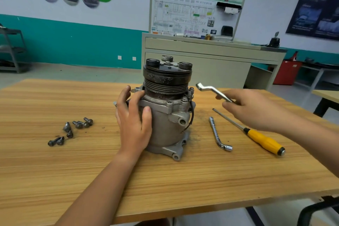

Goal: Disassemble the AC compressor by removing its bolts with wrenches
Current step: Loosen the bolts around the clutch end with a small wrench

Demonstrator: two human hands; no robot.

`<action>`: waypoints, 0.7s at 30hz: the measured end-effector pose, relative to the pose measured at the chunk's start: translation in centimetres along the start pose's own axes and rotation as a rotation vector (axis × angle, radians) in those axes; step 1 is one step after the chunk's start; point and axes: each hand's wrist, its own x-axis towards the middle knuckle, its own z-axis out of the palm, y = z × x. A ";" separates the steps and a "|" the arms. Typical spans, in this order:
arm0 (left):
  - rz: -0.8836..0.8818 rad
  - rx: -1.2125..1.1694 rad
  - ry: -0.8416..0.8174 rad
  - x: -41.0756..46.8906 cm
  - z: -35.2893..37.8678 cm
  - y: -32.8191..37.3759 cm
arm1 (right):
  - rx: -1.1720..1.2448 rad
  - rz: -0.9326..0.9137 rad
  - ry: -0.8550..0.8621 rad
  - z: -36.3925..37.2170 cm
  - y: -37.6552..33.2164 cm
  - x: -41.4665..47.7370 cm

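The grey AC compressor (167, 115) stands upright on the wooden table (73, 180), its dark pulley on top. My left hand (134, 121) wraps around the compressor's left side, fingers and thumb curled on the housing. My right hand (255, 110) holds a silver ring wrench (211, 91) in the air just right of the pulley, with the ring end pointing toward the compressor. A bolt head (185, 98) sits on the flange near the wrench's end. Several removed bolts (73, 130) lie in a loose group on the table to the left.
An L-shaped socket wrench (218, 135) and a yellow-handled screwdriver (256, 136) lie on the table right of the compressor. Behind the table stands a beige training cabinet (201, 60) with a wiring board. Another table corner (326, 95) shows at the right.
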 end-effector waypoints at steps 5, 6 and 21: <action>-0.002 0.004 0.003 0.0 -0.1 0.2 | -0.141 -0.073 -0.044 0.2 -1.2 -1.3; -0.006 0.005 0.003 -0.1 -0.2 0.2 | -0.175 -0.082 -0.040 0.3 -1.5 -1.3; -0.033 -0.008 0.000 -0.2 -0.4 0.4 | -0.800 -0.136 -0.067 0.8 -6.8 -1.7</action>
